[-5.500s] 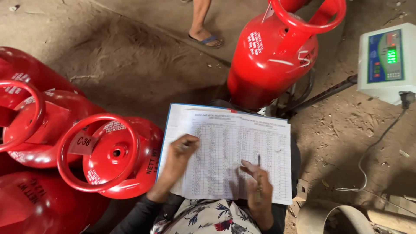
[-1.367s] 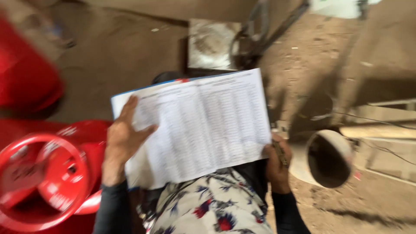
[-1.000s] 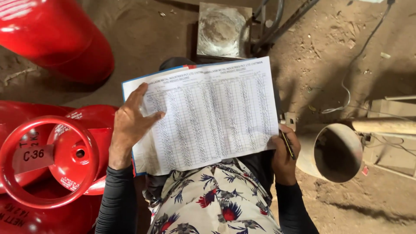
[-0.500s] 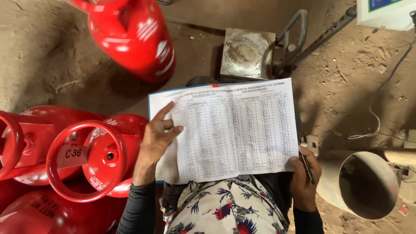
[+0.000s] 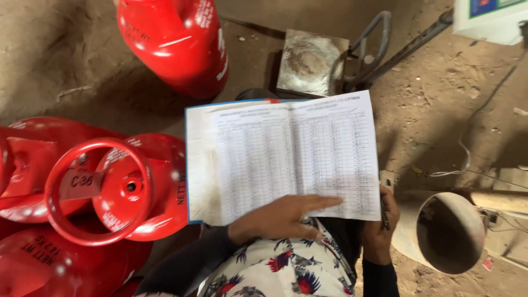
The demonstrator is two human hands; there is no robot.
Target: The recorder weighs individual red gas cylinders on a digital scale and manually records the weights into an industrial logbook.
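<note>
An open ledger (image 5: 280, 154) with ruled tables rests on my lap over a floral garment. My left hand (image 5: 283, 217) lies flat across the ledger's lower edge, fingers stretched to the right over the right page. My right hand (image 5: 379, 225) is at the ledger's lower right corner, closed around a dark pen (image 5: 385, 217) that points downward. Just left of the ledger lie several red gas cylinders (image 5: 118, 187) on their sides.
One red cylinder (image 5: 176, 44) stands on the dirt floor ahead. A metal weighing platform (image 5: 311, 63) with a handle sits beyond the ledger. A white scale display box (image 5: 492, 19) is at top right. A pale pipe end (image 5: 448, 231) lies at right with thin cables.
My left hand has slid from the ledger's left edge to its bottom edge, now reaching across the right page. The view has shifted, and the standing cylinder sits farther right.
</note>
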